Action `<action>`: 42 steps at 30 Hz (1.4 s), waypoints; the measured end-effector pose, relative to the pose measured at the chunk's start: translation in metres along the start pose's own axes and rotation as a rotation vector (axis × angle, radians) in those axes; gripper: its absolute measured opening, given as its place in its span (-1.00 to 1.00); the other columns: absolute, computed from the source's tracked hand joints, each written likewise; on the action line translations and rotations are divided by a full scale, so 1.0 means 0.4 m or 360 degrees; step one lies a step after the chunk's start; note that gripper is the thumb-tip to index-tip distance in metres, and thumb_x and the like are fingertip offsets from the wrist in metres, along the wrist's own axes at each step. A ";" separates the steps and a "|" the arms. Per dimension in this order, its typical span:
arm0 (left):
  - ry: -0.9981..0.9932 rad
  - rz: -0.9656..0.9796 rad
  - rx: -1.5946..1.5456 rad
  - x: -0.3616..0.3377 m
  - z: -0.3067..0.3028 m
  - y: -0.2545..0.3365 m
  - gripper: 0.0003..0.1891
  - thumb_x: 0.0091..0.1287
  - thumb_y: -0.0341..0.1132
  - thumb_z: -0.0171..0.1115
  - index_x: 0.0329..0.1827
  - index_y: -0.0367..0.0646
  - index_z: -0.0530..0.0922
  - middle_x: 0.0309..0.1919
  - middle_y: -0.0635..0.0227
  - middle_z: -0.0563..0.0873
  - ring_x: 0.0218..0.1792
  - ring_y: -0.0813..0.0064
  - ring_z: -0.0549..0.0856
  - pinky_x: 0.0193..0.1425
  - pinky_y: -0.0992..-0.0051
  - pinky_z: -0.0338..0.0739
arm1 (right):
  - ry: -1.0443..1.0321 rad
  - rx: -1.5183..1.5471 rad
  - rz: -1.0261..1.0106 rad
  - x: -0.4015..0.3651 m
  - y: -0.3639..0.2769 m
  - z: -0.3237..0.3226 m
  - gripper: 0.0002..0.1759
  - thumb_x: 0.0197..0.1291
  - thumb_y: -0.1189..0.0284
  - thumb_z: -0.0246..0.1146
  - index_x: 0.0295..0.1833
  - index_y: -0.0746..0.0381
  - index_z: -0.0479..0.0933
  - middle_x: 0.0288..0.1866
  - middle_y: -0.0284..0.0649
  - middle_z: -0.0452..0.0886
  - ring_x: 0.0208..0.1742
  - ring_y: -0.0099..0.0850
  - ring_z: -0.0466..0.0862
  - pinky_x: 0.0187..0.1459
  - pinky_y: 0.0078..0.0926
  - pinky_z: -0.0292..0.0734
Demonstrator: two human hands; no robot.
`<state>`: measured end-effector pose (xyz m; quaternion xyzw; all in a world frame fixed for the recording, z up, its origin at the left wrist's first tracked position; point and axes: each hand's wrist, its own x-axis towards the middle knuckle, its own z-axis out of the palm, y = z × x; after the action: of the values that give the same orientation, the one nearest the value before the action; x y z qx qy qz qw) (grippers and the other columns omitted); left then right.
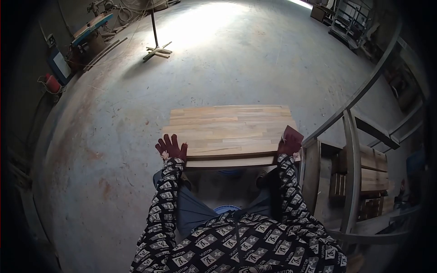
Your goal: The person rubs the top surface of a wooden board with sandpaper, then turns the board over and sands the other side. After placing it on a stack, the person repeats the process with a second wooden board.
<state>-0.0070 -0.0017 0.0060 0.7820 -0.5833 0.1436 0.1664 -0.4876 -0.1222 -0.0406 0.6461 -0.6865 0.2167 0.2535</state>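
Observation:
A light wooden panel (232,129) made of joined strips lies in front of my body, with another board edge (232,162) showing below its near side. My left hand (171,147), in a dark red glove, rests on the panel's near left corner with its fingers spread. At the near right corner my right hand (289,143), gloved the same way, holds a dark red sheet (294,133) that looks like sandpaper against the panel. Part of that hand is hidden by the sheet.
A metal frame rack (350,168) stands close on the right, with wooden pieces (374,170) on it. A post on a wooden cross base (157,52) stands on the floor ahead. A red extinguisher (52,83) is at the left wall.

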 end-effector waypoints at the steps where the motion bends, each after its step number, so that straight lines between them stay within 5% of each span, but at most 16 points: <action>1: -0.0037 -0.0017 -0.0016 0.001 -0.006 0.003 -0.33 0.22 0.15 0.22 0.28 -0.13 0.47 0.24 0.01 0.45 0.19 -0.07 0.40 0.25 -0.14 0.21 | 0.0022 0.0072 -0.0033 -0.011 -0.066 0.001 -0.46 -0.04 0.17 0.37 0.08 0.15 0.53 0.05 -0.09 0.54 0.15 -0.05 0.53 0.04 0.06 0.42; 4: -0.0052 -0.0009 0.0020 0.002 -0.006 0.000 -0.34 0.23 0.14 0.22 0.28 -0.12 0.47 0.23 0.01 0.45 0.19 -0.07 0.40 0.24 -0.14 0.22 | -0.0444 0.0644 -0.0170 -0.078 -0.323 -0.071 -0.28 0.05 0.13 0.37 0.36 0.11 0.52 0.48 -0.07 0.45 0.59 -0.02 0.27 0.60 0.16 0.00; 5: -0.0049 0.0009 0.0038 0.003 -0.003 -0.002 -0.34 0.23 0.14 0.22 0.28 -0.12 0.47 0.23 0.01 0.45 0.19 -0.07 0.40 0.24 -0.14 0.22 | -0.0052 0.0841 -0.0414 -0.084 -0.409 -0.140 -0.41 0.01 0.26 0.31 0.21 0.22 0.56 0.23 0.03 0.56 0.30 0.10 0.46 0.32 0.15 0.28; 10: -0.0067 0.0012 0.0044 0.000 0.004 -0.005 -0.34 0.23 0.14 0.22 0.28 -0.11 0.47 0.22 0.02 0.45 0.18 -0.06 0.40 0.22 -0.11 0.23 | -0.0341 0.1335 -0.1065 -0.145 -0.587 -0.255 -0.38 -0.01 0.34 0.31 0.25 0.25 0.51 0.24 0.01 0.54 0.34 0.05 0.44 0.33 0.11 0.32; 16: 0.0021 0.0029 0.0068 0.000 0.022 -0.009 -0.35 0.21 0.13 0.24 0.26 -0.11 0.48 0.19 0.06 0.47 0.16 -0.04 0.41 0.22 -0.10 0.24 | -0.0222 0.0991 -0.0671 -0.065 -0.246 -0.177 -0.41 -0.05 0.35 0.28 0.20 0.22 0.58 0.23 0.01 0.59 0.23 0.05 0.53 0.19 0.08 0.35; 17: 0.0016 0.0023 0.0054 -0.002 0.016 -0.005 -0.35 0.21 0.13 0.23 0.25 -0.11 0.48 0.19 0.06 0.47 0.15 -0.04 0.41 0.23 -0.11 0.24 | -0.0220 0.0972 -0.0559 -0.120 -0.104 0.069 -0.46 -0.02 0.26 0.26 0.11 0.28 0.55 0.19 0.05 0.57 0.27 0.06 0.51 0.16 0.04 0.36; 18: 0.0006 0.0012 0.0043 -0.002 0.017 -0.004 -0.35 0.21 0.13 0.23 0.25 -0.11 0.48 0.19 0.06 0.47 0.15 -0.04 0.41 0.23 -0.11 0.24 | -0.0095 0.0727 -0.0513 -0.046 -0.066 -0.079 -0.47 0.01 0.20 0.23 0.08 0.28 0.55 0.14 0.06 0.59 0.18 0.06 0.53 0.02 0.00 0.37; 21: -0.0032 0.0002 0.0019 -0.001 0.017 -0.005 -0.31 0.16 0.15 0.27 0.26 -0.12 0.49 0.24 0.02 0.46 0.18 -0.04 0.38 0.26 -0.11 0.19 | -0.0260 0.0659 -0.0269 -0.009 0.050 -0.095 -0.39 -0.06 0.16 0.28 0.12 0.26 0.56 0.07 0.05 0.60 0.14 0.07 0.55 0.04 0.08 0.38; 26: -0.0022 0.0013 0.0016 0.002 0.010 -0.005 -0.32 0.16 0.13 0.28 0.25 -0.10 0.47 0.22 0.04 0.43 0.18 -0.03 0.38 0.26 -0.12 0.19 | 0.0213 0.0738 -0.0345 -0.063 -0.204 -0.072 -0.42 0.12 0.07 0.25 0.13 0.26 0.58 0.13 0.07 0.60 0.13 0.10 0.53 0.10 0.14 0.33; 27: -0.0003 0.0018 0.0033 0.000 0.020 -0.008 -0.33 0.16 0.13 0.28 0.25 -0.10 0.47 0.22 0.05 0.43 0.18 -0.03 0.38 0.26 -0.12 0.19 | -0.0085 0.0820 -0.0373 -0.071 -0.291 -0.124 -0.42 0.12 0.09 0.27 0.14 0.27 0.58 0.16 0.07 0.59 0.21 0.09 0.51 0.21 0.16 0.31; 28: 0.0016 0.0029 0.0051 0.000 0.024 -0.012 -0.33 0.17 0.13 0.27 0.24 -0.10 0.46 0.21 0.05 0.43 0.18 -0.03 0.38 0.26 -0.11 0.20 | 0.0023 0.0916 -0.0540 -0.104 -0.375 -0.121 -0.44 0.12 0.15 0.28 0.18 0.25 0.56 0.21 0.04 0.57 0.30 0.08 0.48 0.34 0.17 0.27; 32: -0.0065 0.0009 0.0083 0.002 0.018 -0.005 -0.33 0.18 0.14 0.26 0.25 -0.10 0.46 0.22 0.05 0.43 0.19 -0.03 0.38 0.26 -0.12 0.20 | -0.0362 0.1298 -0.1117 -0.148 -0.578 -0.240 -0.41 0.11 0.25 0.31 0.27 0.23 0.52 0.30 0.01 0.55 0.35 0.07 0.47 0.42 0.16 0.26; 36: -0.0085 -0.0010 0.0077 -0.002 0.024 -0.015 -0.34 0.20 0.14 0.25 0.26 -0.10 0.46 0.21 0.04 0.44 0.19 -0.03 0.39 0.27 -0.11 0.19 | -0.0362 0.1360 -0.1160 -0.124 -0.482 -0.241 -0.39 0.06 0.30 0.31 0.28 0.25 0.53 0.29 0.02 0.55 0.32 0.06 0.48 0.35 0.15 0.31; 39: 0.0025 0.0058 0.0072 -0.002 0.019 -0.009 -0.35 0.20 0.15 0.23 0.25 -0.10 0.48 0.20 0.07 0.46 0.13 -0.02 0.42 0.17 -0.09 0.25 | -0.0340 0.1143 -0.0803 -0.086 -0.258 -0.130 -0.33 -0.03 0.31 0.29 0.30 0.19 0.55 0.32 0.02 0.55 0.40 0.08 0.44 0.40 0.16 0.26; 40: 0.0015 0.0039 0.0063 -0.003 0.017 -0.007 -0.35 0.20 0.15 0.23 0.25 -0.10 0.48 0.20 0.07 0.46 0.13 -0.02 0.42 0.17 -0.09 0.25 | -0.0047 0.0987 -0.0710 -0.066 -0.175 -0.112 -0.40 -0.05 0.29 0.27 0.20 0.20 0.58 0.19 0.02 0.61 0.27 0.08 0.52 0.24 0.11 0.36; 42: 0.0058 0.0059 0.0064 -0.003 0.020 -0.005 -0.36 0.20 0.14 0.23 0.23 -0.10 0.48 0.18 0.07 0.47 0.13 -0.01 0.41 0.17 -0.09 0.24 | -0.0100 0.0838 -0.0434 -0.006 -0.038 -0.135 -0.48 -0.07 0.30 0.25 0.09 0.19 0.58 0.01 -0.03 0.61 0.10 0.03 0.56 0.04 0.03 0.39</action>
<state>-0.0051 -0.0036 -0.0022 0.7715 -0.5915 0.1725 0.1587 -0.4689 -0.0875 -0.0005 0.7824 -0.5210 0.3310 0.0827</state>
